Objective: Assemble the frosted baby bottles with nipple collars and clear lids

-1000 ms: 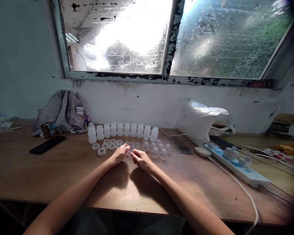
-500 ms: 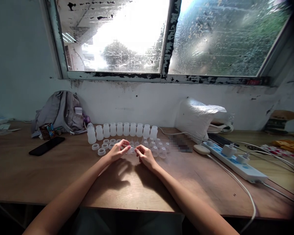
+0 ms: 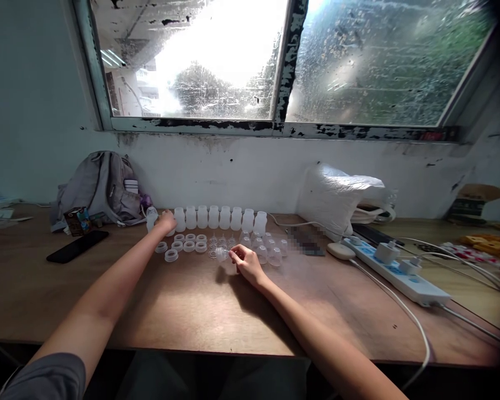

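Note:
My right hand (image 3: 244,260) pinches a small clear nipple-like part (image 3: 222,254), tipped sideways just above the table. Farther left, my left hand (image 3: 165,222) is at the second bottle from the left in the back row, its fingers closed around that bottle's upper part and partly hidden. Beside it stands a capped bottle (image 3: 150,218). The row of frosted bottles (image 3: 213,217) continues to the right. White rings (image 3: 171,255) lie in front of the bottles. Clear domed covers (image 3: 275,256) stand to the right of more clear parts (image 3: 213,243).
A grey backpack (image 3: 104,189), small box (image 3: 78,220) and black phone (image 3: 78,246) are at the left. On the right are a white bag (image 3: 337,200), a round white pad (image 3: 340,251) and a power strip (image 3: 420,287) with trailing cables.
My left hand has moved left and back from the middle to the bottle row. My right hand stays near the same place, with the clear part now visible in its fingers.

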Available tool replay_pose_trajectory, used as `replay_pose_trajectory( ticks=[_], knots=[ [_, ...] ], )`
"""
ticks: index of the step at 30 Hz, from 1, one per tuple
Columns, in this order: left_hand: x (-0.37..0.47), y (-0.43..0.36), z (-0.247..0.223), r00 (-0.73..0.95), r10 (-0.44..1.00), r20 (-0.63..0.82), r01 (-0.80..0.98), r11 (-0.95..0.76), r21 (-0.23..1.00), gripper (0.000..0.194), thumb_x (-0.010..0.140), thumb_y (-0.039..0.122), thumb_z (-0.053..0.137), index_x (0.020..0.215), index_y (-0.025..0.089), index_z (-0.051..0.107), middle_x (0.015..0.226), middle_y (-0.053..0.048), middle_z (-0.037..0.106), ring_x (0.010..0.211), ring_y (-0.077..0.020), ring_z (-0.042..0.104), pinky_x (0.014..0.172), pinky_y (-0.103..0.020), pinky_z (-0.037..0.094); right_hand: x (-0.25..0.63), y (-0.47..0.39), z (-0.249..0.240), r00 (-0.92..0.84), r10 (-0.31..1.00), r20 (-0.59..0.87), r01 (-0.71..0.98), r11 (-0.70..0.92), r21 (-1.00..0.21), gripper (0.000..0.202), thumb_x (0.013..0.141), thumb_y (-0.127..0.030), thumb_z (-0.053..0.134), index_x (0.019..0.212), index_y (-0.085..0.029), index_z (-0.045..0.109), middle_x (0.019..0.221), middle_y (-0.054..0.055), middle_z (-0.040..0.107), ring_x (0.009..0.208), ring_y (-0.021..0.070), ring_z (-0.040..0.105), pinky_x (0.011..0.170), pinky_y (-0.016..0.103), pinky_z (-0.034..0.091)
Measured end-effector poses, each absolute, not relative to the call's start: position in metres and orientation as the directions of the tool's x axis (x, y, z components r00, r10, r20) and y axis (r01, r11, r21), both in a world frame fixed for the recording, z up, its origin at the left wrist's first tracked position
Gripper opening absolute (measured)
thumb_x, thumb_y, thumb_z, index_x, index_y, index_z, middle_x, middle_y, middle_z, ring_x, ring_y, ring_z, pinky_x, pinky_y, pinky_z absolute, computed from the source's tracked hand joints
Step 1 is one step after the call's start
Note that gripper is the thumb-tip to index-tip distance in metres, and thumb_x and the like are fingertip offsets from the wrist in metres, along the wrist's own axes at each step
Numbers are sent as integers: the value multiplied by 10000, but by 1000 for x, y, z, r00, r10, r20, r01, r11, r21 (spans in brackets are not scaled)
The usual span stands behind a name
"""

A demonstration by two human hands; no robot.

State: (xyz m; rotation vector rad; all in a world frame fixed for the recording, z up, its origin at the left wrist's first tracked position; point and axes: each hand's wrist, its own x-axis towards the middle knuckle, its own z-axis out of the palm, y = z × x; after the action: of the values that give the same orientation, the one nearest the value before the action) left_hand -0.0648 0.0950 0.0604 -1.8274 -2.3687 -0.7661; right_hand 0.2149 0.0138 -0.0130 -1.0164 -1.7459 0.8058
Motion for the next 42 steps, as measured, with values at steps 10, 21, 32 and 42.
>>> replay_pose_trajectory(
  ticks=[10, 21, 32, 42],
  knots=[
    [-25, 43, 88, -163, 839, 519, 971, 42, 237, 274, 833, 344, 378, 998, 180, 523, 905, -87, 580, 863, -249, 555, 716, -332, 415, 217, 17, -11, -175, 892, 417, 236, 449, -862, 244, 732, -422, 488, 734, -185, 544, 562, -17, 508, 371, 80, 437, 324, 203, 355],
    [43, 6, 28, 214, 692, 689, 562, -664, 493, 139, 831, 268, 410, 839, 195, 527, 1124, -67, 440, 914, -155, 514, 747, -290, 448, 229, 25, -2, 37, 897, 441, 74, 437, -896, 216, 717, -389, 508, 772, -182, 532, 594, -18, 514, 371, 71, 422, 350, 209, 351],
    [53, 8, -15, 201, 855, 478, 254, -516, 818, 735, 695, 373, 615, 1241, 192, 158, 1108, -137, 516, 919, -202, 556, 775, -356, 444, 226, 20, 6, -58, 895, 443, -137, 433, -891, 194, 731, -352, 494, 817, -178, 496, 662, -23, 521, 374, 58, 448, 394, 216, 369],
    [39, -3, 0, 303, 751, 587, 592, -631, 501, 440, 707, 400, 579, 1082, 194, 475, 946, -61, 527, 836, -183, 528, 744, -311, 431, 226, 19, 7, -94, 893, 439, -179, 419, -890, 147, 733, -280, 487, 842, -184, 504, 670, -43, 501, 375, 49, 461, 390, 204, 371]
  ],
)
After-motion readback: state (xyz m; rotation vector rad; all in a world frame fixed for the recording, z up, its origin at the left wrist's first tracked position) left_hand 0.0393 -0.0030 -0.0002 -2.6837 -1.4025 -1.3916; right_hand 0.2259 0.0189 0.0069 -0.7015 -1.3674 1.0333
